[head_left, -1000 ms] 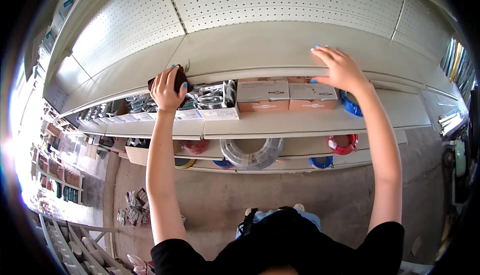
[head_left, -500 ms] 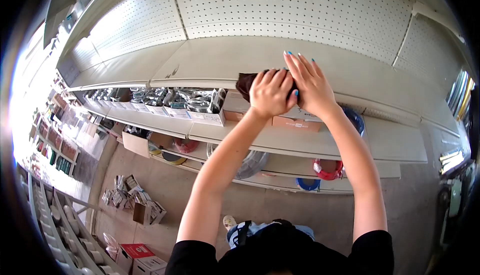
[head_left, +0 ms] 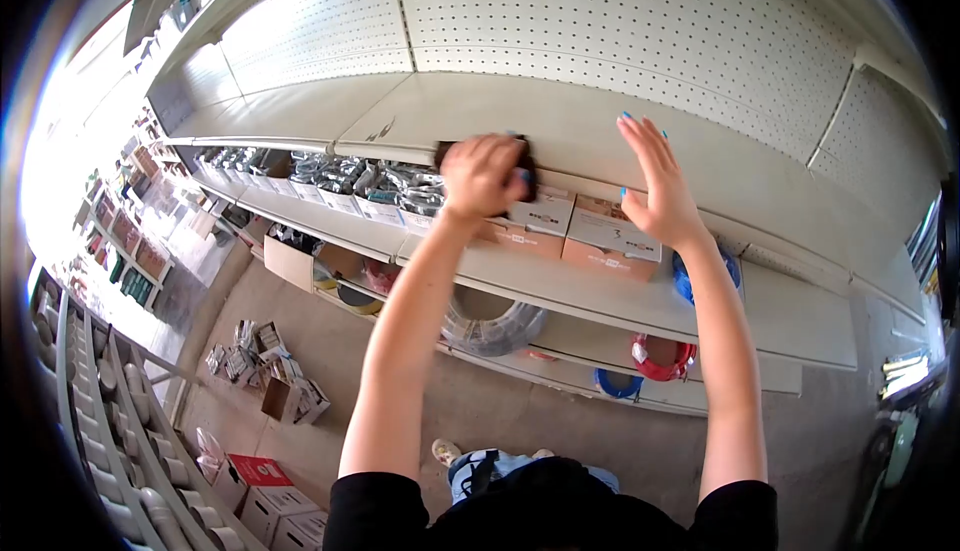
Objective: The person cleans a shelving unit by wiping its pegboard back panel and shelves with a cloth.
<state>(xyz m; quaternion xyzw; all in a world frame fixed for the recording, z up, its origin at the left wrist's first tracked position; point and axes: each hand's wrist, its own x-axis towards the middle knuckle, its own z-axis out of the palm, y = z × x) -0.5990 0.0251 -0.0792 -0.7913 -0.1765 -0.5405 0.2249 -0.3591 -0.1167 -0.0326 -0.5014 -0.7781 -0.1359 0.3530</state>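
My left hand (head_left: 482, 177) is closed over a dark brown cloth (head_left: 527, 173), at the front edge of the upper shelf (head_left: 530, 111). Cloth shows on both sides of the fingers, and motion blurs them a little. Off to the right, my right hand (head_left: 661, 191) is open and holds nothing, its fingers stretched upward over the front part of the same shelf. Whether it touches the shelf I cannot tell. Beneath my hands, on the shelf below, stand white and orange boxes (head_left: 611, 239).
Open boxes of packaged items (head_left: 405, 189) line the lower shelf at left. A grey coil (head_left: 492, 331), a red coil (head_left: 662, 359) and a blue coil (head_left: 618, 385) lie lower down. Cartons (head_left: 290, 401) sit on the floor. A rack (head_left: 130, 431) stands at left, and a pegboard (head_left: 620, 36) behind.
My left hand has moved left along the shelf edge with the cloth. My right hand has come away from the left one and is now apart, to the right. The view has shifted slightly.
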